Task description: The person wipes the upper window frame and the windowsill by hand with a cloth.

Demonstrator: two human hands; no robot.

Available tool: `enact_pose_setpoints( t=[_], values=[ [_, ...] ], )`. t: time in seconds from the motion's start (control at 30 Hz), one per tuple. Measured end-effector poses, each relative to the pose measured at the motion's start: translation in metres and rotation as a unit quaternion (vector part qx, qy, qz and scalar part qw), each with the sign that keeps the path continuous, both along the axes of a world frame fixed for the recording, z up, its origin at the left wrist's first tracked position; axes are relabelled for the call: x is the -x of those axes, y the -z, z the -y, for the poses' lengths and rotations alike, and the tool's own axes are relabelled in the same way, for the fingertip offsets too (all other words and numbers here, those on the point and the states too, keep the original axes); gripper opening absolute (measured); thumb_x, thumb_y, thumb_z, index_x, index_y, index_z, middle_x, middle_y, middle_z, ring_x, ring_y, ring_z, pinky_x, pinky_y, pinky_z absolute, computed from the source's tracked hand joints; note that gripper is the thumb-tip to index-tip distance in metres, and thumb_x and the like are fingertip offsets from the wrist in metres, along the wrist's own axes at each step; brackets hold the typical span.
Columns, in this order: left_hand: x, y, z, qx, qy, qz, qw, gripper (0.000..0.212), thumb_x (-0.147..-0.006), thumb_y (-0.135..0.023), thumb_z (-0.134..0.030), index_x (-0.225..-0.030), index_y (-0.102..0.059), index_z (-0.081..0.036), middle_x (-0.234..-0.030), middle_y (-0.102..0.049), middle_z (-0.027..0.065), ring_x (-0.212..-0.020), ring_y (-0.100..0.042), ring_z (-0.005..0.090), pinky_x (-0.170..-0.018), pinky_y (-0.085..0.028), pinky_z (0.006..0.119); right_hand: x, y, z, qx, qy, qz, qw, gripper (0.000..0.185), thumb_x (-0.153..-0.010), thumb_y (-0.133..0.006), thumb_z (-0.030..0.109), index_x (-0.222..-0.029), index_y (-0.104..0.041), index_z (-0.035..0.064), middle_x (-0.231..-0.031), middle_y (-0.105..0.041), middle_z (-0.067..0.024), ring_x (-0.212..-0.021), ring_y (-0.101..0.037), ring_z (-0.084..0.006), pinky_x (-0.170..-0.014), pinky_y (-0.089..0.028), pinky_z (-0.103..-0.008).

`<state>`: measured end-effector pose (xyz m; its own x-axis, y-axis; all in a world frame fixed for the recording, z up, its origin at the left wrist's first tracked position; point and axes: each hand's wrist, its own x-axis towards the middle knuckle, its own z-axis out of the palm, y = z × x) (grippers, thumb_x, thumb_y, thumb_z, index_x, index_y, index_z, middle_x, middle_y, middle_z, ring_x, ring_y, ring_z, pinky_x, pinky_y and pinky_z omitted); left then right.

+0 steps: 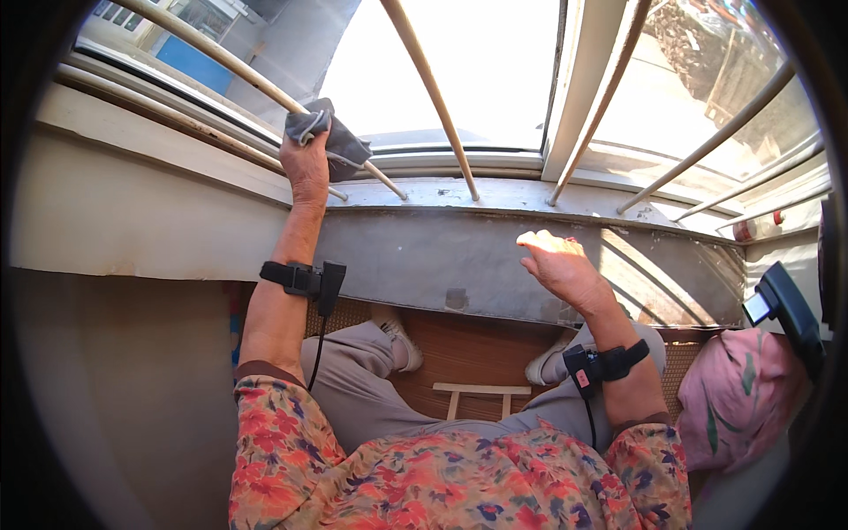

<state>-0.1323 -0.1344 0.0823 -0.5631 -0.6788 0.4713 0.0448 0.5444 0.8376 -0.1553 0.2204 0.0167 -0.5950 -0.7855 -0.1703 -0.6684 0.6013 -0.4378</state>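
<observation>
My left hand (306, 162) is closed around a grey cloth (344, 142), which has a pale cord or edging. The cloth is wrapped about a cream-painted window bar (228, 61) at the upper left and hides part of it. My right hand (560, 265) hovers near the grey wall ledge (411, 255) below the window. Nothing shows in it; its thumb stands a little apart and the other fingers are partly bent. More bars, such as the middle one (434, 93), rise from the white sill (497, 192), whose paint is chipped.
A bottle with a red cap (758, 227) lies at the sill's right end. Pink patterned fabric (735, 397) bulges at the right beside a dark device (785, 318). A wooden stool frame (482, 389) stands between my legs on the brown floor (457, 344). Window glass is behind the bars.
</observation>
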Motion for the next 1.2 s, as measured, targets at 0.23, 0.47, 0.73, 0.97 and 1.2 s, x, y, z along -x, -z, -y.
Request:
enact_pose_setpoints(
  t=[0.23, 0.47, 0.73, 0.97, 1.2],
  values=[
    [0.019, -0.227, 0.039, 0.207, -0.071, -0.076, 0.973, 0.047, -0.066, -0.075, -0.025, -0.101, -0.059, 0.001, -0.095, -0.060, 0.0098, -0.078, -0.059, 0.0167, -0.068, -0.049, 0.027, 0.000, -0.007, 0.010, 0.054, 0.010, 0.037, 0.998, 0.019, -0.080, -0.055, 0.017, -0.096, -0.050, 0.0062, -0.090, -0.056, -0.0163, -0.084, -0.056, -0.0331, -0.073, -0.044, -0.0424],
    [0.044, -0.277, 0.018, 0.344, 0.029, -0.285, 0.894, 0.019, -0.077, -0.059, -0.014, -0.091, -0.058, -0.002, -0.083, -0.061, 0.0064, -0.072, -0.060, 0.0169, -0.064, -0.048, 0.029, -0.001, -0.013, 0.005, -0.003, 0.009, 0.034, 0.999, 0.021, -0.081, -0.055, 0.019, -0.097, -0.051, 0.0056, -0.091, -0.058, -0.0163, -0.083, -0.058, -0.0323, -0.074, -0.044, -0.0452],
    [0.049, -0.228, 0.006, 0.257, -0.093, -0.267, 0.924, 0.019, -0.074, -0.058, -0.005, -0.093, -0.055, -0.001, -0.079, -0.059, 0.0056, -0.065, -0.059, 0.0145, -0.057, -0.047, 0.025, -0.009, -0.005, 0.012, -0.039, -0.014, 0.040, 0.998, 0.028, -0.082, -0.054, 0.020, -0.106, -0.050, 0.0076, -0.094, -0.058, -0.0154, -0.086, -0.056, -0.0318, -0.077, -0.045, -0.0400],
    [0.040, -0.065, 0.010, 0.256, -0.118, -0.195, 0.939, 0.017, -0.066, -0.063, -0.004, -0.079, -0.053, -0.003, -0.084, -0.054, 0.0085, -0.075, -0.056, 0.0210, -0.072, -0.047, 0.031, -0.011, 0.000, 0.021, -0.009, -0.017, 0.063, 0.998, 0.026, -0.082, -0.054, 0.017, -0.105, -0.050, 0.0054, -0.095, -0.057, -0.0152, -0.089, -0.055, -0.0320, -0.078, -0.043, -0.0388],
    [0.038, 0.018, -0.006, 0.242, -0.127, -0.123, 0.954, 0.014, -0.066, -0.061, 0.000, -0.077, -0.052, -0.002, -0.079, -0.052, 0.0090, -0.070, -0.053, 0.0231, -0.067, -0.044, 0.033, -0.010, 0.002, 0.007, -0.041, -0.008, 0.061, 0.997, 0.026, -0.082, -0.053, 0.018, -0.105, -0.048, 0.0043, -0.097, -0.057, -0.0149, -0.090, -0.055, -0.0312, -0.079, -0.043, -0.0389]
  ],
)
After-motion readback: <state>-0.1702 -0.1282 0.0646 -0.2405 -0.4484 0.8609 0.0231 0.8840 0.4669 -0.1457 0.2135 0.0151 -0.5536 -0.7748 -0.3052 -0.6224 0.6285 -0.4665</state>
